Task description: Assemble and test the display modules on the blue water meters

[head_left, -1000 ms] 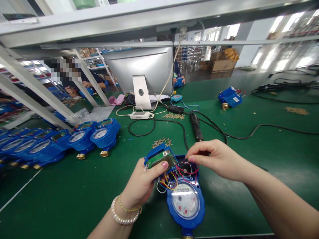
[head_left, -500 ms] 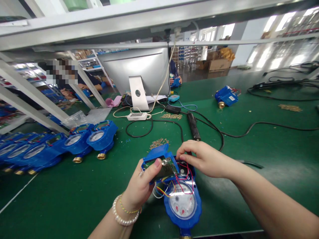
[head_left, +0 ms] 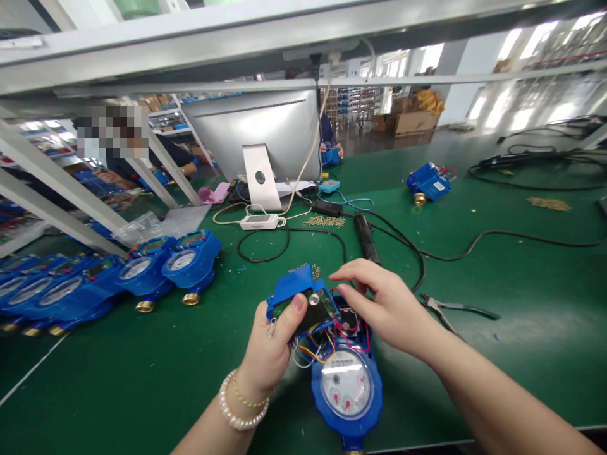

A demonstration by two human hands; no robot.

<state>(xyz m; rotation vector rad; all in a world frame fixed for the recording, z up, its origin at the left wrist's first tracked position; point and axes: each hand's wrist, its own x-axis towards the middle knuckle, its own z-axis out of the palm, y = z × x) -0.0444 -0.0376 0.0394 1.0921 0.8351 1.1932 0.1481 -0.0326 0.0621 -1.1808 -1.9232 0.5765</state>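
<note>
A blue water meter [head_left: 347, 390] with a round white dial lies on the green bench in front of me. Its blue lid with a green circuit board [head_left: 300, 298] is tipped up at the meter's far end, joined to the body by red, yellow and blue wires [head_left: 327, 338]. My left hand [head_left: 270, 344] grips this lid, thumb on the board. My right hand [head_left: 379, 306] hovers over the meter's open compartment, fingers curled and pinched at the wires beside the lid.
A row of several finished blue meters [head_left: 142, 272] lies at the left. Pliers [head_left: 450, 309] rest right of my hand. Black cables, a black electric screwdriver [head_left: 366, 237], screw piles [head_left: 325, 221], a monitor back [head_left: 265, 136] and another meter [head_left: 429, 182] are farther off. A person sits behind the frame at left.
The lid has been tilted up further, its board turning away from me. My right hand slid left toward the lid, uncovering the pliers on the bench.
</note>
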